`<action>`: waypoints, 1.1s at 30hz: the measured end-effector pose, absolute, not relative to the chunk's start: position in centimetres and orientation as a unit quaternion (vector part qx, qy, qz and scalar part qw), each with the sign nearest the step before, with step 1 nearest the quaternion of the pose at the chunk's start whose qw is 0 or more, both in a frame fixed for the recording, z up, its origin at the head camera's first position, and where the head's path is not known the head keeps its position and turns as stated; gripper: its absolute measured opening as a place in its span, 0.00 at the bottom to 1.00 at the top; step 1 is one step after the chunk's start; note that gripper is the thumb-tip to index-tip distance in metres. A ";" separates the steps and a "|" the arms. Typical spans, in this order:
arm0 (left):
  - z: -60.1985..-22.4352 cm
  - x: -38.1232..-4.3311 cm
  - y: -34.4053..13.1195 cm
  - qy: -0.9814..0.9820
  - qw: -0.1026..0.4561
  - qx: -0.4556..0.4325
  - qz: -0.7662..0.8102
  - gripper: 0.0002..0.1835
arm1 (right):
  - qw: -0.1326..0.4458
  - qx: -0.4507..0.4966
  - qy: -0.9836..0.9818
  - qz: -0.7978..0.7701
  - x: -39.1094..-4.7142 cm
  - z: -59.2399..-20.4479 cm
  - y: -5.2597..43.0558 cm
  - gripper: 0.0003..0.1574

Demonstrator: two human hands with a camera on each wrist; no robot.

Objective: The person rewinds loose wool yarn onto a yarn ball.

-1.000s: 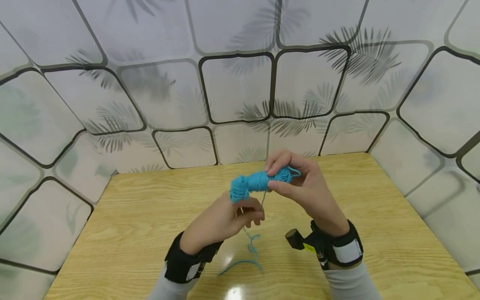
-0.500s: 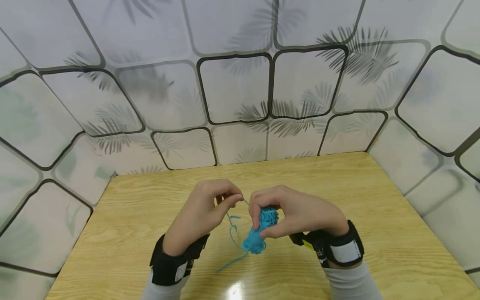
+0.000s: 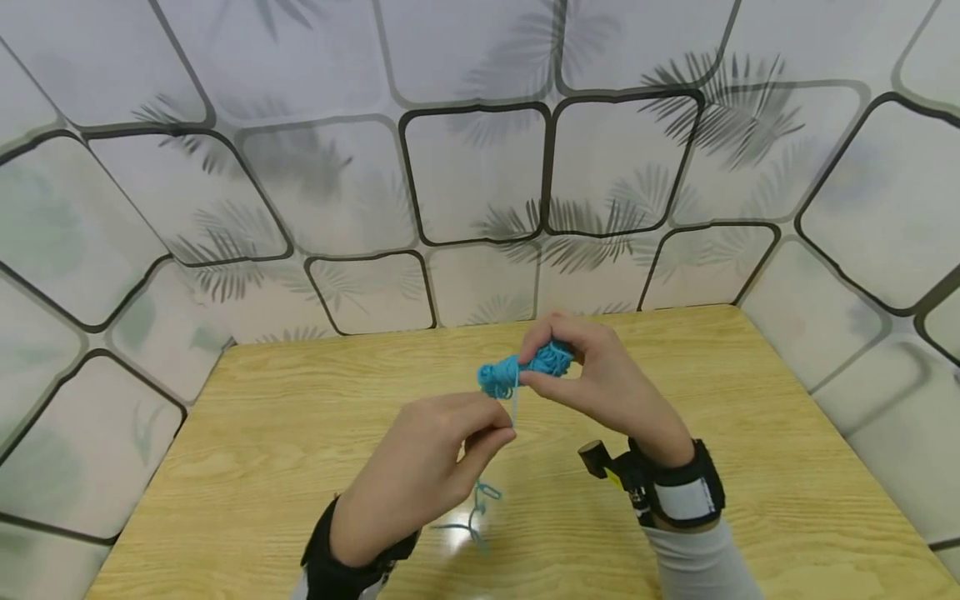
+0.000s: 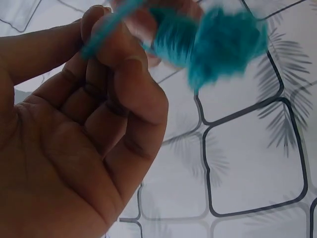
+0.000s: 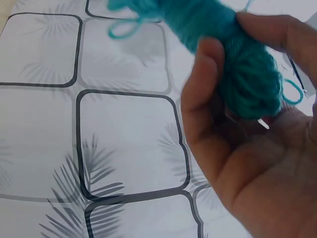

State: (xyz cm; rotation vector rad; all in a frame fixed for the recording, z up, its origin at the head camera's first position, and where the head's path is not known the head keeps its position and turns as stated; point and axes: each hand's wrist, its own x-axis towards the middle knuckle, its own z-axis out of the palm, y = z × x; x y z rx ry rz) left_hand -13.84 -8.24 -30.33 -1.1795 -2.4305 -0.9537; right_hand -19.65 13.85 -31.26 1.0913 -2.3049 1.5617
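Note:
A small skein of blue yarn (image 3: pixel 501 377), wound tightly round its middle with loopy bunched ends, is held up over the table. My right hand (image 3: pixel 600 379) grips it between thumb and fingers near its right end; the right wrist view shows the skein (image 5: pixel 252 84) between thumb and fingertips. Just below and left of it, my left hand (image 3: pixel 442 450) pinches a yarn strand (image 3: pixel 515 404) that runs up to the skein. In the left wrist view the strand (image 4: pixel 111 27) crosses the pinched thumb and fingertips. A loose yarn tail (image 3: pixel 478 504) hangs beneath the left hand.
The wood-grain table (image 3: pixel 750 417) lies under both hands, its back edge against a patterned wall covering (image 3: pixel 480 175). Black straps (image 3: pixel 678 492) with cameras circle the wrists.
The skein was lowered and tipped steeply half a second ago, then raised again in my right hand. My left hand moved left and up with the strand, then back down beneath the skein.

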 end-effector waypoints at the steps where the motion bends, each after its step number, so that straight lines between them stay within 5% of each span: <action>1: -30.4 -13.9 -8.1 -0.839 0.141 -0.411 -0.328 0.05 | 0.090 0.359 -0.763 0.530 -19.7 -31.2 13.8 0.12; 13: -31.1 -14.8 -7.5 -0.831 0.102 -0.419 -0.351 0.06 | 0.137 0.327 -0.723 0.593 -19.5 -31.1 13.3 0.11; 20: -33.2 -18.0 -7.3 -0.746 -0.081 -0.478 -0.456 0.08 | 0.074 0.345 -0.636 0.686 -18.7 -30.6 13.7 0.10; 26: -35.7 -21.5 -8.2 -0.657 -0.235 -0.492 -0.521 0.10 | -0.032 0.452 -0.596 0.663 -18.1 -30.4 14.4 0.07; 29: -36.0 -22.2 -8.8 -0.679 -0.228 -0.442 -0.539 0.11 | -0.091 0.520 -0.607 0.594 -18.1 -30.4 14.4 0.09; 33: -34.6 -21.2 -9.2 -0.774 -0.084 -0.389 -0.492 0.10 | -0.128 0.545 -0.659 0.502 -18.0 -30.0 14.1 0.11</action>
